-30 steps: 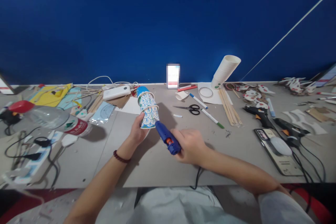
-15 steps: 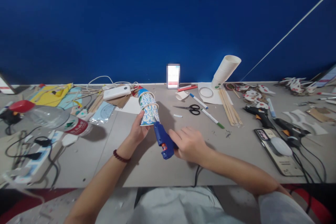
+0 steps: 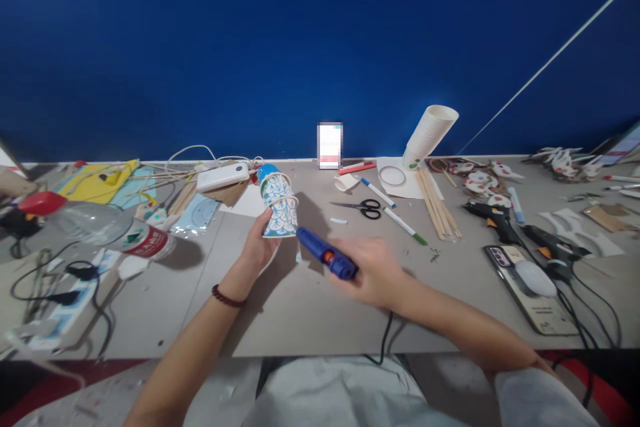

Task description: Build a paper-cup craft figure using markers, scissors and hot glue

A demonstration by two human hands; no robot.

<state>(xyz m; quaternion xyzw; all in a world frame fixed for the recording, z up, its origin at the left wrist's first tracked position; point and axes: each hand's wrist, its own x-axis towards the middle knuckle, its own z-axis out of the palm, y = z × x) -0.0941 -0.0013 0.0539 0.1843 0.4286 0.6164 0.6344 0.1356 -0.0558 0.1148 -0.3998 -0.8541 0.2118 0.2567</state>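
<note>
My left hand (image 3: 259, 245) is closed around patterned paper cups (image 3: 280, 217), joined one to another in a tilted column with blue scale drawings and a blue top end. In my right hand (image 3: 373, 271), slightly blurred, is a blue hot glue gun (image 3: 327, 253) whose tip points left at the lower edge of the cups. Whether the tip touches the cups I cannot tell. A small pale piece (image 3: 299, 256) shows just below that edge. From under my right hand a black cord (image 3: 386, 337) runs down over the table's front edge.
Scissors (image 3: 370, 209), markers (image 3: 405, 225) and wooden sticks (image 3: 437, 205) lie beyond my right hand, near a leaning stack of white cups (image 3: 433, 133). Black glue guns (image 3: 555, 248) and a phone (image 3: 530, 293) lie right. A plastic bottle (image 3: 105, 223) and power strip (image 3: 83, 300) are left.
The glue gun has turned and moved right, its back end now further from the cups. The cups have shifted slightly left in my left hand.
</note>
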